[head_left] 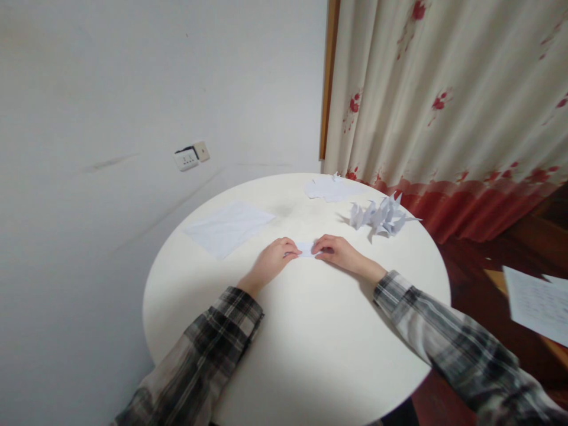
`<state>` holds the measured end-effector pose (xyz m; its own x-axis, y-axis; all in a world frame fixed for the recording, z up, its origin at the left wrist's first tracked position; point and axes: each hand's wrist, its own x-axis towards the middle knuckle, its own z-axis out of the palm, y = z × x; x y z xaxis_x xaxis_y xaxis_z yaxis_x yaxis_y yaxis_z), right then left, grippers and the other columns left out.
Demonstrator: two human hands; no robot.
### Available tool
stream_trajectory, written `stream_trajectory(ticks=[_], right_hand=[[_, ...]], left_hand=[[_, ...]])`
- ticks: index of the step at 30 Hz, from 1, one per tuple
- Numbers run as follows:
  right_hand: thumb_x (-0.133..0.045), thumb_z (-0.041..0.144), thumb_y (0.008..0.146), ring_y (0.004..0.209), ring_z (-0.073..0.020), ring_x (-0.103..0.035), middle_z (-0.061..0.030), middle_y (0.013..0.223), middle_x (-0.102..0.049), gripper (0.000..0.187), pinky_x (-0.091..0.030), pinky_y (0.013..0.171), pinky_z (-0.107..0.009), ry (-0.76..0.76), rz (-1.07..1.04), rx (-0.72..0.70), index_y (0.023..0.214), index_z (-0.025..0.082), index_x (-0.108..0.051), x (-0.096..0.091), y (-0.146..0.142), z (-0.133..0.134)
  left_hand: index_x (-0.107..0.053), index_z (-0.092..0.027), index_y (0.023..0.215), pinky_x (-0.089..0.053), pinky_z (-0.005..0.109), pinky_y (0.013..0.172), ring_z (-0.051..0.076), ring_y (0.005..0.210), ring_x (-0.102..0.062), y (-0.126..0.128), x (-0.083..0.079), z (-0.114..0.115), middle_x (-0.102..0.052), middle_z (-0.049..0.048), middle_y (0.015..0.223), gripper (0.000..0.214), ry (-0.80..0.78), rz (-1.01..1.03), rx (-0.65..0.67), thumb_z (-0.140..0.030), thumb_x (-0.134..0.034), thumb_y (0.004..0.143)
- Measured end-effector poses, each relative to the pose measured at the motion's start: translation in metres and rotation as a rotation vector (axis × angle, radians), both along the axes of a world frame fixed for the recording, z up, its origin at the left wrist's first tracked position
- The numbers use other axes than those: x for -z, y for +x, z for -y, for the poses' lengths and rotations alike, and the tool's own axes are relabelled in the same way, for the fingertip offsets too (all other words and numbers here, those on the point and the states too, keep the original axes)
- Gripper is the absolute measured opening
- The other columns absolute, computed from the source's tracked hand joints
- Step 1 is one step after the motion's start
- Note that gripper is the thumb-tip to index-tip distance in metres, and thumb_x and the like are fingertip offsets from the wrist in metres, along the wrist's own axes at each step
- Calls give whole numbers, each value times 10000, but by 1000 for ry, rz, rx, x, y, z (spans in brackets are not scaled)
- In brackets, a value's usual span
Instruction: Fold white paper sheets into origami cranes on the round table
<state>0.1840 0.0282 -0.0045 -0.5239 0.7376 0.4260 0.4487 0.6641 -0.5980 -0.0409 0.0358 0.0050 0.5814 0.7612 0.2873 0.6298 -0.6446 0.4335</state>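
A small folded piece of white paper (306, 249) lies flat near the middle of the round white table (293, 331). My left hand (277, 258) pinches its left end, fingers closed together on the edge. At the opposite end, my right hand (338, 251) grips the paper between thumb and fingers. Only the strip between the two hands shows; its ends are hidden under the fingertips. To the right of my right hand stands a cluster of folded white paper cranes (382, 216). Beyond my left hand rests a flat white paper sheet (231, 228).
More white paper (331, 189) lies at the table's far edge, with a tiny folded piece on top. A wall with a socket (186, 159) borders the left side. A flowered curtain (444, 106) hangs behind. Written sheets (536, 305) lie at the right, beyond the table.
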Motion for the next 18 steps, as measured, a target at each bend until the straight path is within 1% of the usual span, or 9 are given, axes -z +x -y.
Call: stream_trajectory(ticks=[4,8,12,15,18], right_hand=[[-632,183,733,758,-131,-568,-42,861,-633,101,-434,698,-243,-46,-11,46,829,176,-659,3,1,-4],[-640,185,720,746,-130,-571,-35,839,-648,100,-428,705,-244,-69,-21,74,818,173,-657,3,1,-5],[-631,165,717,701,-122,-569,-23,802,-659,111,-422,672,-233,-90,-20,119,824,173,-658,2,1,-5],[-610,147,729,673,-116,-564,-20,775,-662,110,-416,652,-224,-78,-13,130,825,171,-660,1,0,-4],[-585,134,747,680,-115,-564,-29,788,-661,116,-417,658,-223,-29,1,120,831,167,-658,0,-1,-2]], left_hand=[[-673,-197,818,-426,289,823,160,873,-559,0,0,0,-633,24,902,178,12,-7,10,-245,-501,825],[-663,-200,840,-424,294,826,168,904,-547,1,2,2,-627,28,922,163,39,-16,0,-253,-510,819],[-652,-198,870,-422,300,831,172,914,-540,2,3,4,-624,32,928,171,85,-38,4,-245,-493,828],[-646,-197,894,-425,303,829,171,906,-541,3,3,5,-624,30,927,175,118,-74,7,-225,-488,825],[-632,-193,942,-424,305,845,174,919,-537,5,3,6,-622,31,942,198,157,-112,-11,-178,-487,808]])
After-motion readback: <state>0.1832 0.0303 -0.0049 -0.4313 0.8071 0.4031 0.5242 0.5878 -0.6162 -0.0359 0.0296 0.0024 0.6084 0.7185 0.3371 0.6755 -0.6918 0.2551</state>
